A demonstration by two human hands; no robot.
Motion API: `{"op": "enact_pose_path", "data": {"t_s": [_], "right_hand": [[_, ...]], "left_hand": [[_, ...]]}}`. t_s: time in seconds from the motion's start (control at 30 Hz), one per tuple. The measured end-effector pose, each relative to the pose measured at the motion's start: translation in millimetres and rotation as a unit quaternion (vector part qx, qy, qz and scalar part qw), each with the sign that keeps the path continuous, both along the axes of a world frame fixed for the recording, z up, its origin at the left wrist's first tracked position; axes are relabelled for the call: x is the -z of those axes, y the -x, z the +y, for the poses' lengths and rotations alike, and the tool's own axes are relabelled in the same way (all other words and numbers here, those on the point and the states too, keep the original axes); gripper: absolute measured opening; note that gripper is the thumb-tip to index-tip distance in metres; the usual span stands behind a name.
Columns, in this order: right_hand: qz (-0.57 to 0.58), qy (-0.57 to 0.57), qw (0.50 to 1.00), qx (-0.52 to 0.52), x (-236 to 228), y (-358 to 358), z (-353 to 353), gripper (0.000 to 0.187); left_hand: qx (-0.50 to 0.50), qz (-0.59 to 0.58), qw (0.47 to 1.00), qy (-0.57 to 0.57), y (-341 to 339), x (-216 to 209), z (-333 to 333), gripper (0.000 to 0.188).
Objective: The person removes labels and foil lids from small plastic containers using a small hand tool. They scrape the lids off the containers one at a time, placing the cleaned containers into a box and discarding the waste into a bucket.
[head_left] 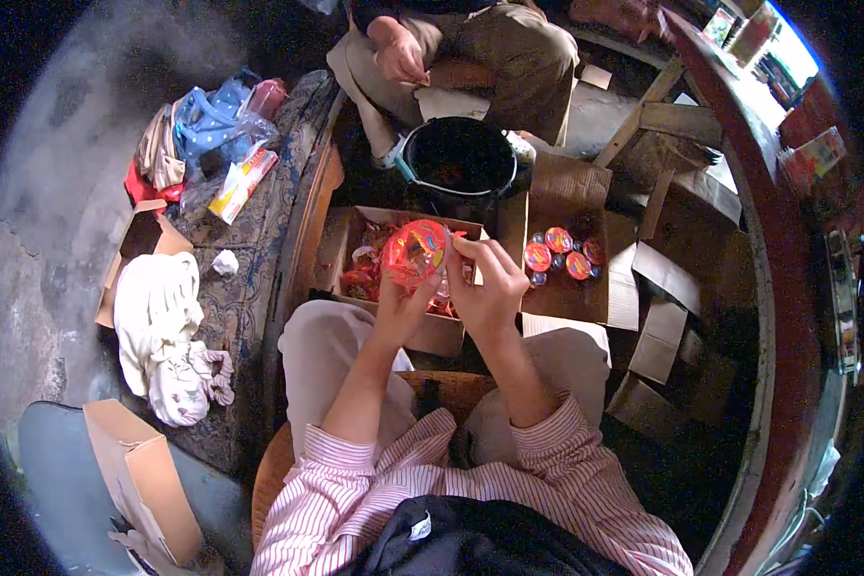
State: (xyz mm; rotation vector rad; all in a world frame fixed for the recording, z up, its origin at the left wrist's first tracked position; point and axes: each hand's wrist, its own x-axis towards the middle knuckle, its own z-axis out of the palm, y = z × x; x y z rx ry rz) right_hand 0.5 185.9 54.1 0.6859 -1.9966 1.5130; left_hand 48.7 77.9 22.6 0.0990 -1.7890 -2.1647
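Observation:
In front of me, above an open cardboard box (334, 252), I hold up a round red plastic wrapper (415, 252) with a clear, see-through middle. My left hand (401, 305) is closed around it from below. My right hand (490, 283) pinches its right edge between thumb and fingers. Red printed pieces lie in the box beneath, partly hidden by my hands. To the right, several small round containers with red printed tops (559, 252) sit in a second cardboard box (621, 269).
A black bucket (459, 158) stands beyond the boxes, before a seated person (528, 58). At left, a patterned bench (240, 336) carries bags, a long yellow-and-red carton (243, 184) and white cloth (158, 307). Cardboard flaps (660, 336) lie at right, beside a dark red ledge (754, 192).

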Motion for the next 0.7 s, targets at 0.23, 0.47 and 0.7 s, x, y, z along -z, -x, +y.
{"op": "enact_pose_path", "data": {"t_s": [0.23, 0.47, 0.7], "right_hand": [[0.005, 0.024, 1.0, 0.006, -2, -2, -4, 0.015], [-0.025, 0.038, 0.999, -0.014, -1, 2, -1, 0.011], [-0.008, 0.024, 1.0, 0.006, 4, 10, 2, 0.012]], "left_hand": [[-0.015, 0.034, 0.999, 0.009, -3, 1, 2, 0.042], [0.004, 0.012, 1.0, 0.02, 0, -1, -1, 0.042], [0.035, 0.013, 0.999, 0.006, 6, 4, -5, 0.049]]}}
